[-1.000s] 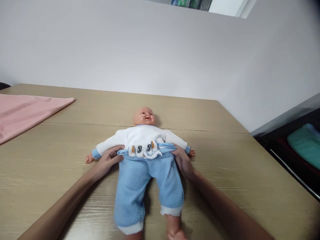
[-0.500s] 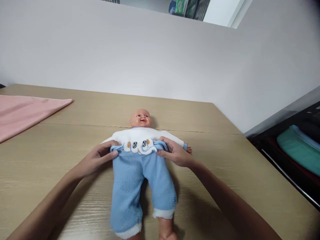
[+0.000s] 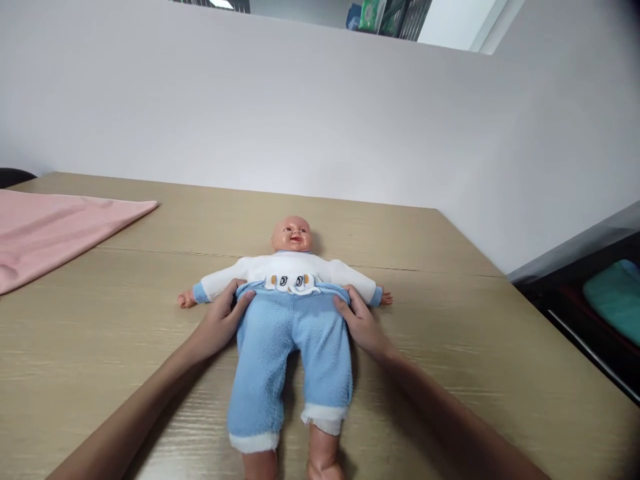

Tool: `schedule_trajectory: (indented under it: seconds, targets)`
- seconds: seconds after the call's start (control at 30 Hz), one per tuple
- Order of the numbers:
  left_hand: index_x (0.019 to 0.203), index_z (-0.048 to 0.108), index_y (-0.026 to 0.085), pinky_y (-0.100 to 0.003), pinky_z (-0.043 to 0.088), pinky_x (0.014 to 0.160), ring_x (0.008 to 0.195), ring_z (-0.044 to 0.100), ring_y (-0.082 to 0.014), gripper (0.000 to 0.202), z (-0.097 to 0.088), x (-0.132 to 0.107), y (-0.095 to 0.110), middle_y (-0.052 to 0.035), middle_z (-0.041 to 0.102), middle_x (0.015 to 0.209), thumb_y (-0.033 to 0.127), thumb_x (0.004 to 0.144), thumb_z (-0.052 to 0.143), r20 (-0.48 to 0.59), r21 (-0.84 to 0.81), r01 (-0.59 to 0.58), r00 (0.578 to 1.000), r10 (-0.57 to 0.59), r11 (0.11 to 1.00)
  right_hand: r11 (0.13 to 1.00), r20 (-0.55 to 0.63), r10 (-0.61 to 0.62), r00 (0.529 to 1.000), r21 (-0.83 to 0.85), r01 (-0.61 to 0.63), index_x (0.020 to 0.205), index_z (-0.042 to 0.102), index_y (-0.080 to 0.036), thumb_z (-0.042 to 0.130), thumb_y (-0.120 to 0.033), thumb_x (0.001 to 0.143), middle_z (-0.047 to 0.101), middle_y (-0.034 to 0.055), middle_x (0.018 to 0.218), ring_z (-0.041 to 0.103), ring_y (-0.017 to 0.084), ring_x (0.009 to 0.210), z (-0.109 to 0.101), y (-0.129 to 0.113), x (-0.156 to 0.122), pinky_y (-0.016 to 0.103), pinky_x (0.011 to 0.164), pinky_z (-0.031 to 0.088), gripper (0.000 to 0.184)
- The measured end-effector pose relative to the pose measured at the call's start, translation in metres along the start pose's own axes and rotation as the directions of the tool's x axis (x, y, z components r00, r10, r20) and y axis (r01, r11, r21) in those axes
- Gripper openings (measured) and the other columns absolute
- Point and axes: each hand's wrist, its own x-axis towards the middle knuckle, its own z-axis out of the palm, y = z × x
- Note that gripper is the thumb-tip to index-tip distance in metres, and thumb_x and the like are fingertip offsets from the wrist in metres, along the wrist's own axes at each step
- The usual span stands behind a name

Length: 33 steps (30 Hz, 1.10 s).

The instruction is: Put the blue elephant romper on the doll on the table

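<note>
A baby doll [image 3: 291, 235] lies on its back on the wooden table [image 3: 450, 320], head pointing away from me. It wears a white top [image 3: 280, 268] and fluffy blue trousers [image 3: 290, 353] with white cuffs. My left hand [image 3: 223, 321] pinches the trousers' waistband at the doll's left-hand side. My right hand [image 3: 360, 321] pinches the waistband on the other side. The waistband sits high, over most of the elephant patch [image 3: 292, 283]. Both of the doll's bare feet poke out at the bottom edge.
A pink cloth [image 3: 55, 230] lies flat at the table's far left. A white partition wall [image 3: 320, 107] stands behind the table. To the right, beyond the table's edge, a dark shelf holds a folded green cloth [image 3: 613, 297].
Both hands have drawn the blue waistband further up the doll's belly, so it now covers more of the elephant patch. The doll's arms show again beside my hands.
</note>
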Motion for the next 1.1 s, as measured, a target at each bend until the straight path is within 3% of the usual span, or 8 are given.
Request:
schedule_trajectory:
  seconds: [0.1, 0.27, 0.37, 0.43, 0.6, 0.73, 0.87, 1.1]
  targets:
    - [0.096, 0.065, 0.024, -0.029, 0.045, 0.088, 0.094, 0.055, -0.0233, 0.040, 0.012, 0.009, 0.002, 0.0003, 0.062, 0.093, 0.063, 0.096, 0.072, -0.045, -0.191, 0.105, 0.992, -0.116, 0.976, 0.991, -0.034, 0.088, 0.996, 0.103, -0.084, 0.114, 0.071, -0.029, 0.080, -0.069, 0.088, 0.073, 0.0016, 0.114, 0.065, 0.027, 0.116, 0.001, 0.005, 0.013, 0.039, 0.112, 0.051, 0.049]
    - [0.092, 0.063, 0.021, -0.026, 0.036, 0.068, 0.075, 0.043, -0.0173, 0.047, 0.011, 0.024, 0.001, 0.0028, 0.052, 0.082, 0.066, 0.093, 0.076, 0.200, -0.338, 0.214, 0.968, -0.152, 0.917, 0.950, -0.045, 0.242, 0.969, 0.214, -0.227, 0.128, 0.071, -0.030, 0.086, -0.067, 0.082, 0.074, 0.0045, 0.132, 0.064, 0.030, 0.132, -0.005, 0.003, 0.026, 0.046, 0.121, 0.045, 0.060]
    - [0.087, 0.063, 0.020, -0.026, 0.037, 0.071, 0.077, 0.043, -0.0169, 0.044, 0.002, 0.024, -0.003, 0.0019, 0.052, 0.083, 0.061, 0.097, 0.075, 0.274, -0.312, 0.183, 0.957, -0.096, 0.932, 0.972, -0.014, 0.173, 0.985, 0.162, -0.168, 0.114, 0.076, -0.027, 0.086, -0.060, 0.083, 0.076, 0.0044, 0.121, 0.065, 0.030, 0.121, -0.011, -0.006, 0.019, 0.042, 0.115, 0.047, 0.047]
    - [0.087, 0.065, 0.020, -0.027, 0.039, 0.073, 0.078, 0.046, -0.0171, 0.042, -0.001, 0.022, -0.007, 0.0015, 0.055, 0.085, 0.059, 0.098, 0.075, 0.292, -0.376, 0.208, 0.952, -0.098, 0.903, 0.996, 0.017, 0.060, 0.998, 0.067, -0.061, 0.101, 0.075, -0.025, 0.082, -0.057, 0.086, 0.074, 0.0028, 0.105, 0.064, 0.027, 0.104, -0.015, -0.015, 0.012, 0.038, 0.101, 0.051, 0.036]
    - [0.107, 0.072, 0.023, -0.027, 0.044, 0.081, 0.089, 0.056, -0.0184, 0.036, 0.007, 0.027, -0.009, -0.0010, 0.065, 0.099, 0.055, 0.094, 0.082, 0.242, -0.547, 0.255, 0.960, -0.141, 0.798, 0.982, 0.072, -0.133, 0.989, -0.122, 0.141, 0.094, 0.070, -0.026, 0.070, -0.057, 0.100, 0.060, -0.0003, 0.085, 0.053, 0.021, 0.080, -0.019, -0.039, 0.005, 0.031, 0.075, 0.046, 0.032]
    - [0.114, 0.071, 0.025, -0.024, 0.042, 0.075, 0.082, 0.052, -0.0152, 0.039, 0.016, 0.037, -0.006, 0.0020, 0.062, 0.096, 0.057, 0.094, 0.082, 0.191, -0.513, 0.193, 0.976, -0.107, 0.836, 0.994, 0.126, -0.066, 0.990, -0.076, 0.076, 0.103, 0.071, -0.027, 0.069, -0.061, 0.099, 0.066, 0.0014, 0.095, 0.058, 0.023, 0.088, -0.018, -0.040, 0.021, 0.033, 0.085, 0.049, 0.035]
    - [0.112, 0.068, 0.025, -0.025, 0.040, 0.074, 0.081, 0.049, -0.0159, 0.040, 0.017, 0.039, -0.011, 0.0027, 0.060, 0.094, 0.060, 0.096, 0.077, 0.146, -0.453, 0.133, 0.986, -0.073, 0.881, 0.998, 0.095, 0.012, 0.995, -0.069, -0.006, 0.104, 0.064, -0.027, 0.078, -0.061, 0.091, 0.060, -0.0022, 0.087, 0.054, 0.020, 0.080, -0.018, -0.029, 0.030, 0.031, 0.076, 0.045, 0.039]
    - [0.099, 0.070, 0.022, -0.030, 0.041, 0.084, 0.094, 0.053, -0.0213, 0.040, 0.012, 0.033, -0.005, -0.0017, 0.061, 0.098, 0.061, 0.093, 0.080, 0.078, -0.376, -0.007, 0.996, 0.039, 0.926, 0.992, -0.050, -0.097, 0.994, -0.092, 0.092, 0.098, 0.061, -0.027, 0.079, -0.055, 0.092, 0.060, 0.0008, 0.098, 0.057, 0.022, 0.092, -0.013, -0.039, 0.022, 0.032, 0.083, 0.047, 0.034]
